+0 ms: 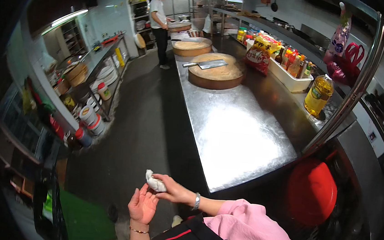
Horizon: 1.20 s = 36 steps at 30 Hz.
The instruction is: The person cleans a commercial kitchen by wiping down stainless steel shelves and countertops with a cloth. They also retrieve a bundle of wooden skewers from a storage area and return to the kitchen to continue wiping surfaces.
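Observation:
A bunched white cloth (155, 183) is gripped between the thumb and fingers of my right hand (171, 189). Just below it my left hand (143, 205) is turned palm up, its fingers apart and their tips close to the cloth; whether they touch it I cannot tell. Both hands are over the floor, off the near left corner of a stainless steel worktable (238, 134). On that table a cleaver (213, 64) lies flat on a thick round chopping block (216, 79).
More round blocks (192, 48) stand farther along. A person (157, 21) works at the far end. At the right are a seasoning bin (290, 73), an oil bottle (319, 95), a metal post (346, 102) and a red plastic item (312, 192). A green bin (84, 218) stands lower left.

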Available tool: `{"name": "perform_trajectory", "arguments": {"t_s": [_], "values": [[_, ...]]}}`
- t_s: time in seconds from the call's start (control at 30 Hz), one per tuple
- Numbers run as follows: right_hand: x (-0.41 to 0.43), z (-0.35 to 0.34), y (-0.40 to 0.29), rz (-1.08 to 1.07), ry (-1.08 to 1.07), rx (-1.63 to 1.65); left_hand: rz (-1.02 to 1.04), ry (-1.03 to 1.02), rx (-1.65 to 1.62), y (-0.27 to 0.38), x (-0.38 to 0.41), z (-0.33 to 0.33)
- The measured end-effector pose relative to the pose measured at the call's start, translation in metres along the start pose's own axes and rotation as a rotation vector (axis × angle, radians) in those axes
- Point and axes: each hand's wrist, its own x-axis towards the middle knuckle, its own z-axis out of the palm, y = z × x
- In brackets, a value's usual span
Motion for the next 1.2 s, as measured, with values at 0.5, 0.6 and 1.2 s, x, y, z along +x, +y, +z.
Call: {"name": "perform_trajectory", "arguments": {"t_s": [0.5, 0.6, 1.2], "values": [[0.117, -0.275, 0.086, 0.327, 1.133, 0.047, -0.079, -0.351, 1.041, 0.138, 0.342, -0.018], [0.143, -0.327, 0.110, 0.335, 1.132, -0.898, -0.008, -0.393, 1.150, 0.144, 0.415, -0.001], [0.232, -0.551, 0.073, -0.303, 1.937, -0.486, 0.289, -1.189, 0.964, 0.053, 0.820, 0.225]]}}
